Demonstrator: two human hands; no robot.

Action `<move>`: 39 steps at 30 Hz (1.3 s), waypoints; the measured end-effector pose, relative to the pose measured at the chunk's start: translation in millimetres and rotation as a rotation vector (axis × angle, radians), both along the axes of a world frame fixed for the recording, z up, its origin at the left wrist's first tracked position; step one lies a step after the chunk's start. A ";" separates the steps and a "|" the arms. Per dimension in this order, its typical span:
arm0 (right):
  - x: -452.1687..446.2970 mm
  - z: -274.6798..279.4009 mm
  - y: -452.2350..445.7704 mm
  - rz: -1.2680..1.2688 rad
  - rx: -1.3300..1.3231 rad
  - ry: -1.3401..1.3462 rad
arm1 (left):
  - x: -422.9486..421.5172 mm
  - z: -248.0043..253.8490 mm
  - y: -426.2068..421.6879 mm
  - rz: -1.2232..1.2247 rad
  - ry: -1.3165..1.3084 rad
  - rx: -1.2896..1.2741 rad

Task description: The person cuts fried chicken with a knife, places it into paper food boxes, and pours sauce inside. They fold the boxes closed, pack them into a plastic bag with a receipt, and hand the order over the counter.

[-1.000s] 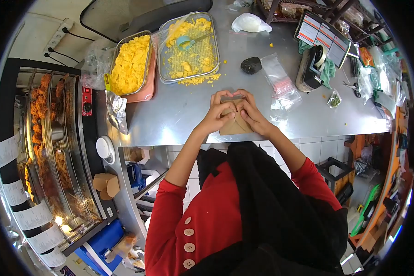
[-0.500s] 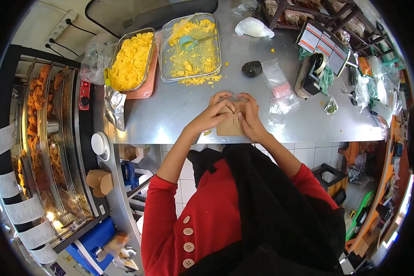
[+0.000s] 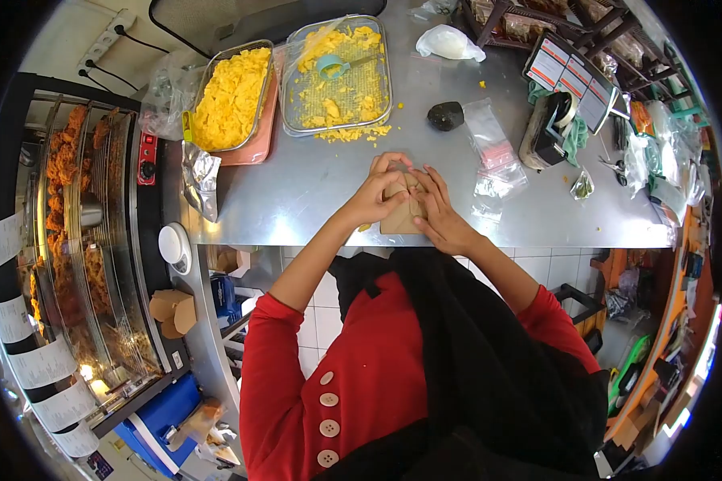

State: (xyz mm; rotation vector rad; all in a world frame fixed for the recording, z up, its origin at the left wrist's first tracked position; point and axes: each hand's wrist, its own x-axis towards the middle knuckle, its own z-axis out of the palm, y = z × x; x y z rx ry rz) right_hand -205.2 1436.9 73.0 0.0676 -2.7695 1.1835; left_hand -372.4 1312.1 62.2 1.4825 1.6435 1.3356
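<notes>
A small brown paper food box [image 3: 401,224] with creased flaps sits near the front edge of the steel table. My left hand [image 3: 375,195] is curled over its left side, thumb and fingers pressing the folded top. On the right side, my right hand [image 3: 449,223] grips the box with its fingers laid along the flap and its thumb low. The far side of the box is partly hidden behind my fingers.
Behind stand a tray of yellow scrambled egg [image 3: 231,100] and a glass dish [image 3: 298,128] with egg and a turquoise scoop [image 3: 330,67]. A black wrapped lump [image 3: 445,116], zip bags [image 3: 493,152] and a tablet [image 3: 568,80] lie right. A fried-chicken cabinet [image 3: 148,264] borders the left.
My right hand has shifted slightly right and down, with its fingers straighter. My left hand has stayed at the box's left side. The view has shifted a little.
</notes>
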 end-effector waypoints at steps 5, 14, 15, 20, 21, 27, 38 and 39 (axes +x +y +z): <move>-2.9 -4.9 -5.0 -0.034 -0.008 0.076 | 2.0 1.8 0.6 0.004 0.006 -0.009; -6.5 -10.6 -11.6 -0.150 -0.053 0.138 | 3.4 6.9 -0.5 0.011 0.081 -0.010; -7.0 -9.2 -11.2 -0.162 -0.060 0.135 | 2.2 7.2 -0.5 -0.003 0.092 -0.016; -24.5 -18.4 20.2 -0.136 -0.303 0.069 | -0.4 2.4 -0.3 -0.003 0.041 0.013; -29.1 -21.2 23.0 -0.122 -0.402 0.073 | 0.5 1.3 -0.6 -0.001 0.045 0.002; -40.1 -29.2 11.5 -0.267 -0.405 0.185 | 6.5 5.6 -0.8 0.037 0.081 -0.019; -39.5 -14.4 12.4 -0.252 -0.086 0.220 | 25.1 -13.4 -7.9 0.370 0.059 0.096; -37.2 10.3 8.7 -0.179 0.152 0.309 | 29.2 -15.3 -10.3 0.488 -0.007 0.153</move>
